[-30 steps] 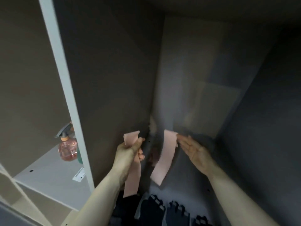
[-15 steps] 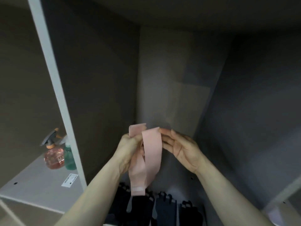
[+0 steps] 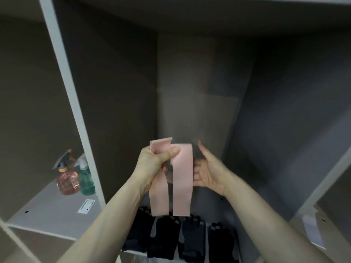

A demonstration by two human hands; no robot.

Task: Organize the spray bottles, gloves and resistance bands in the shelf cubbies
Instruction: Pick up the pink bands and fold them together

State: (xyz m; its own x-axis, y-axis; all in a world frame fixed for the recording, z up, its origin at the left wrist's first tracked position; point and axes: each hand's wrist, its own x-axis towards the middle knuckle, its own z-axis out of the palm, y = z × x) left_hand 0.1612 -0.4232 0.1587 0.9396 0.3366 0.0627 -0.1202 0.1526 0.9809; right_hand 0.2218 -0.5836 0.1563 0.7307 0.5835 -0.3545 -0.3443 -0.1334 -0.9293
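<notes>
A pink resistance band (image 3: 181, 186) hangs folded in front of the middle cubby, its two strips dangling down. My left hand (image 3: 153, 164) grips its top fold between thumb and curled fingers. My right hand (image 3: 208, 170) is beside the band on the right, fingers straight, palm against the right strip. Several dark gloves (image 3: 190, 238) lie in a row on the middle cubby's floor, below the band. A pink spray bottle (image 3: 66, 178) and a green spray bottle (image 3: 86, 177) stand together in the left cubby.
A white vertical divider (image 3: 72, 103) separates the left cubby from the middle one. A white label (image 3: 86, 205) is stuck on the left cubby's floor. Another divider (image 3: 322, 179) bounds the middle cubby on the right, with a pale sheet (image 3: 311, 232) beyond it.
The band's two strips have been brought together from apart. Both hands have drawn closer to each other, with the right palm now against the band.
</notes>
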